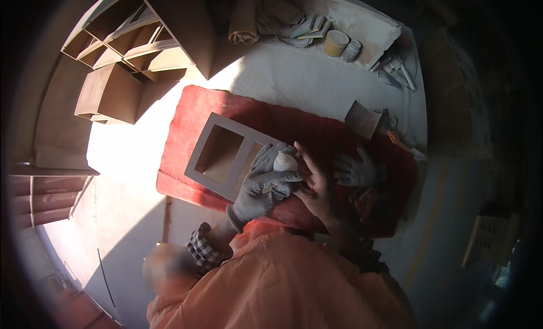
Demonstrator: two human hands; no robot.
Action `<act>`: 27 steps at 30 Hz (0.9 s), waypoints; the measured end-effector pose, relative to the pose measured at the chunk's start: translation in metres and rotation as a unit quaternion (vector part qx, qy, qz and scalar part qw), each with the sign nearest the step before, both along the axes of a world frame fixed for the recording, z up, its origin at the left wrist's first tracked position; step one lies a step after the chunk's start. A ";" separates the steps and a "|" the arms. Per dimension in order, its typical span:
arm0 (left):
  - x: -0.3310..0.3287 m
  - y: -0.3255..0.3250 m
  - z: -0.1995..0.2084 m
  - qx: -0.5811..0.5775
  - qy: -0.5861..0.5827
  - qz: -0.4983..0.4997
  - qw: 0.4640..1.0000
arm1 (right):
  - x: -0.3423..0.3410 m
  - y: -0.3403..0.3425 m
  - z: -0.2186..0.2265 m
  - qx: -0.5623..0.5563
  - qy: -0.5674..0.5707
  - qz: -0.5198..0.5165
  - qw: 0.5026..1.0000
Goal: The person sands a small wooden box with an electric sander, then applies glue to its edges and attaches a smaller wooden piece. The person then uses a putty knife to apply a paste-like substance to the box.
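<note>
Over the red cloth (249, 111), my left hand (254, 193) wears a grey glove and is closed around a small white bottle (285, 161) with a pointed top. The glove hides much of the bottle's body. My right hand (317, 190) is bare and close beside it, its fingers apart and the index finger stretched out. Whether it touches the bottle I cannot tell. Under and behind my left hand, a grey frame-fronted wooden box (218, 122) with rectangular openings lies on the cloth. A loose grey glove (359, 169) rests to the right of my right hand.
At the far left stands a wooden unit with open compartments (127, 43), a box-like piece (104, 94) against it. A yellow-and-white tin (336, 43) and a jar (351, 51) stand far back. Right of the cloth's middle lie curved brown sandpaper (362, 119) and an orange-handled tool (397, 140).
</note>
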State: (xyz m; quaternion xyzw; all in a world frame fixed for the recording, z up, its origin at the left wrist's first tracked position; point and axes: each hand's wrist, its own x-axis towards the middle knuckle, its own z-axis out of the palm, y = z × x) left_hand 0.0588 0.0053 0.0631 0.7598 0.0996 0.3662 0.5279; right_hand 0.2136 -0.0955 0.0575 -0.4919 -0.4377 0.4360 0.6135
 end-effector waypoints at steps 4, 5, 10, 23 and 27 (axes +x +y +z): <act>-0.013 -0.024 0.007 -0.172 0.019 -0.042 0.984 | -0.017 -0.014 0.001 0.056 0.051 -0.062 0.995; -0.013 -0.024 0.013 -0.160 -0.012 -0.053 0.986 | -0.020 -0.017 0.001 0.065 0.073 -0.073 0.993; -0.019 -0.016 0.022 -0.256 -0.117 -0.055 0.958 | -0.023 -0.048 0.011 -0.038 0.013 -0.083 0.996; -0.023 -0.024 0.048 -0.241 -0.118 -0.120 0.956 | -0.041 -0.066 0.036 -0.071 -0.120 -0.103 0.985; -0.033 -0.017 0.044 -0.235 0.014 -0.151 0.960 | -0.031 -0.075 0.040 -0.149 0.050 -0.008 0.988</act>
